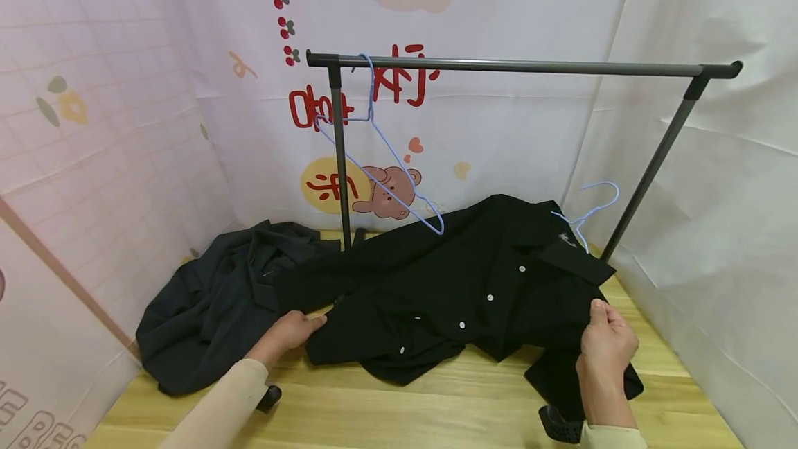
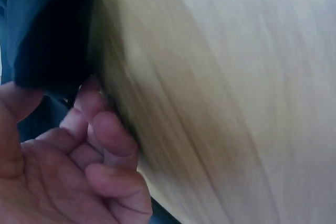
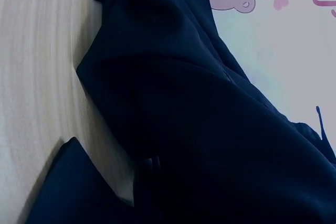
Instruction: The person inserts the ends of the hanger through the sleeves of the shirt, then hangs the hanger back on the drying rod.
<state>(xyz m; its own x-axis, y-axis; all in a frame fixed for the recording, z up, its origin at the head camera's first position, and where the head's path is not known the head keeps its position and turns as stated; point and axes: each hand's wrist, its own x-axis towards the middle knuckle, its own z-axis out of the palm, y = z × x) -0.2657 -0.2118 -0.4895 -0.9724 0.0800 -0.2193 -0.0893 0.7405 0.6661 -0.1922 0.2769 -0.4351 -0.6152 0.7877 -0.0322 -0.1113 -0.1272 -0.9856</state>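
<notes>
A black shirt with white buttons (image 1: 436, 283) lies spread across the table, its collar toward the right. With thumb and fingers, my left hand (image 1: 288, 335) pinches the shirt's edge at its left end; the left wrist view shows the curled fingers against dark cloth. On the other side, my right hand (image 1: 607, 338) grips the shirt below the collar, and part of the cloth hangs beneath it. A blue hanger (image 1: 598, 206) sticks out at the collar, its lower part hidden by the shirt. Only dark shirt cloth (image 3: 184, 103), table and backdrop fill the right wrist view.
Behind the shirt stands a dark metal rack (image 1: 499, 66), with another blue hanger (image 1: 399, 161) hooked on its bar at the left. A crumpled dark garment (image 1: 212, 310) lies on the wooden table (image 1: 405, 414) at left. White printed cloth (image 1: 530, 137) surrounds the table.
</notes>
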